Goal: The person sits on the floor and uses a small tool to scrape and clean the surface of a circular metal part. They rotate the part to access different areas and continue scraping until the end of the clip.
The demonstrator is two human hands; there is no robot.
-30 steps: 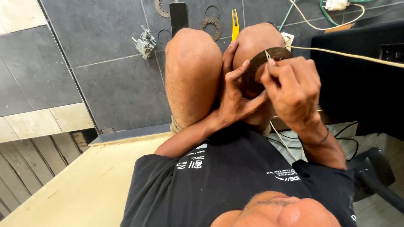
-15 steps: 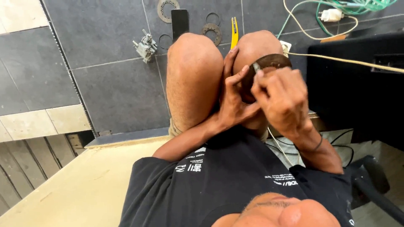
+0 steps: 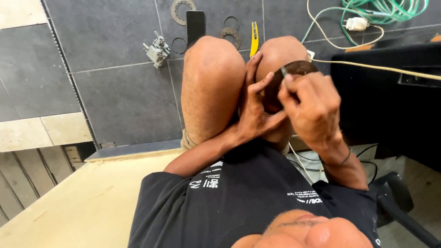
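I sit with both knees up, looking down past my black shirt. My left hand [image 3: 255, 106] holds a dark round disc-shaped part [image 3: 290, 73] against my right knee, fingers wrapped around its left edge. My right hand [image 3: 311, 106] rests over the disc from the right and pinches a thin metal tool [image 3: 283, 72] whose tip touches the disc's upper rim. Most of the disc is hidden behind the two hands.
On the dark tiled floor beyond my knees lie a small metal assembly [image 3: 156, 49], flat toothed rings [image 3: 183, 10], thin rings [image 3: 231, 22], a black flat bar [image 3: 195, 25] and a yellow-handled tool [image 3: 253, 37]. Green and white cables [image 3: 381, 13] lie far right. A black chair [image 3: 399, 202] stands right.
My right hand has slid down and to the right over the disc, uncovering its upper rim. The view has shifted slightly, showing more floor beyond my knees.
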